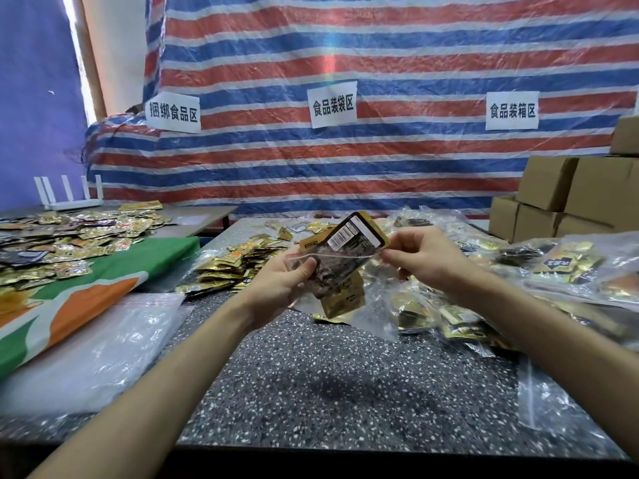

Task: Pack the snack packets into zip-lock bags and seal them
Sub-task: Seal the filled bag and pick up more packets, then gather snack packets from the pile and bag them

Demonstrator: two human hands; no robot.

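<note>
I hold a clear zip-lock bag [375,311] up over the speckled table [328,385]. A gold and black snack packet [349,252] with a barcode sticks halfway out of the bag's mouth, and another gold packet [342,300] sits lower inside. My left hand [281,283] grips the bag's left edge together with the packet. My right hand [423,259] pinches the right end of the bag's opening. Loose gold packets [238,264] lie heaped behind my left hand.
Filled zip-lock bags [539,271] pile up at the right. Empty clear bags [103,347] lie at the left beside a green and orange cloth [83,288]. More packets [69,240] cover the left table. Cardboard boxes [567,198] stack at the far right.
</note>
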